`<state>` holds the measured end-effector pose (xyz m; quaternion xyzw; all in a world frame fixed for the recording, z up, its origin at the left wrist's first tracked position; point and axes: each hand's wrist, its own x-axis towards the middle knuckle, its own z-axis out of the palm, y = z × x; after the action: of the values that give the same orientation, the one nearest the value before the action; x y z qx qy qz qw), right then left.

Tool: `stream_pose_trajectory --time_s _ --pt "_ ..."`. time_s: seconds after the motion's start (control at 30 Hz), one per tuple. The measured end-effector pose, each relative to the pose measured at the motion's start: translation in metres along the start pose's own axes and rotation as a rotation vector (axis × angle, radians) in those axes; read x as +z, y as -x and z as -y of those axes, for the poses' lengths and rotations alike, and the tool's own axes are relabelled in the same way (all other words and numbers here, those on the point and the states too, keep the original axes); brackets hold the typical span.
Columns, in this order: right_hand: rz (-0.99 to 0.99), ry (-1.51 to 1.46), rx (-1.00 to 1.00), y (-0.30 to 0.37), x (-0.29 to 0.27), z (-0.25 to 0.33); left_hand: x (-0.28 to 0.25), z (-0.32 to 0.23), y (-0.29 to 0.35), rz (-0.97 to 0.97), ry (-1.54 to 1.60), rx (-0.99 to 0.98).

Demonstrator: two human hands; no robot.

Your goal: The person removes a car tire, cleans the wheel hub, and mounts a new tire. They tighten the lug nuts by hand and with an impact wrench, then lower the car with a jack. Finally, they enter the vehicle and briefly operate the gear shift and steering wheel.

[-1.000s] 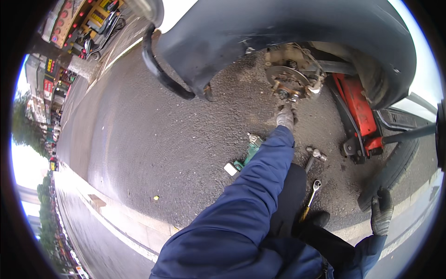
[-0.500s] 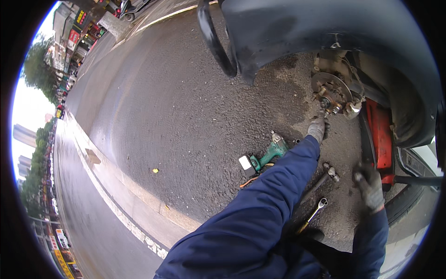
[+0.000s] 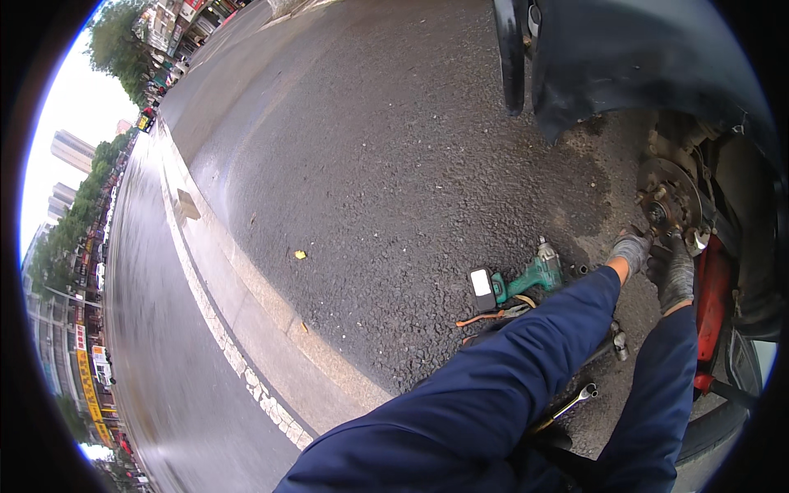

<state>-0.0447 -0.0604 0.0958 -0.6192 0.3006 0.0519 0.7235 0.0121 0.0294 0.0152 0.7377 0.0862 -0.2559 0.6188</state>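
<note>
Both hands wear grey work gloves and meet at the lower edge of a bare, rusty wheel hub. Behind the hub is a brake disc, under the raised dark fender. My left hand is closed, its fingertips at the hub's lower left. Close beside it, my right hand has bent fingers pointing up to the hub. Whatever either hand grips is hidden by the gloves. A green cordless impact wrench lies on the asphalt left of my left forearm, with a small socket near its nose.
A red jack stands under the car on the right. A hammer and a ratchet wrench lie between my forearms. Orange-handled pliers lie below the impact wrench. A tyre lies at the lower right.
My right hand has come up from beside the jack to join the left at the hub. The view has shifted left, moving the car toward the right edge.
</note>
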Motion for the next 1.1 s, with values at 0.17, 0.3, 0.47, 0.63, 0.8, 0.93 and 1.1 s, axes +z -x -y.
stream_pose_trajectory --time_s 0.17,0.3,0.47,0.63,0.8,0.93,1.1 --pt "-0.012 -0.119 0.035 -0.012 0.004 0.002 -0.007 0.015 -0.011 -0.053 -0.25 0.19" --pt "-0.096 -0.096 -0.221 0.002 0.011 0.002 -0.004 0.031 -0.014 -0.01 -0.669 0.445" --pt "0.032 -0.265 0.03 0.013 0.019 0.015 -0.003 0.005 0.014 0.015 0.544 -0.007" --pt "-0.116 -0.238 0.001 0.016 0.027 0.017 -0.009 -0.009 0.029 0.028 0.438 -0.144" --pt "-0.134 -0.146 -0.055 0.018 0.026 0.019 -0.004 -0.001 0.019 0.056 0.433 0.004" --pt "-0.067 -0.432 0.055 0.019 0.025 0.021 -0.005 -0.001 0.018 0.179 0.64 -0.135" --pt "-0.12 -0.338 0.019 0.017 0.026 0.021 -0.004 -0.002 0.022 0.2 0.635 -0.189"
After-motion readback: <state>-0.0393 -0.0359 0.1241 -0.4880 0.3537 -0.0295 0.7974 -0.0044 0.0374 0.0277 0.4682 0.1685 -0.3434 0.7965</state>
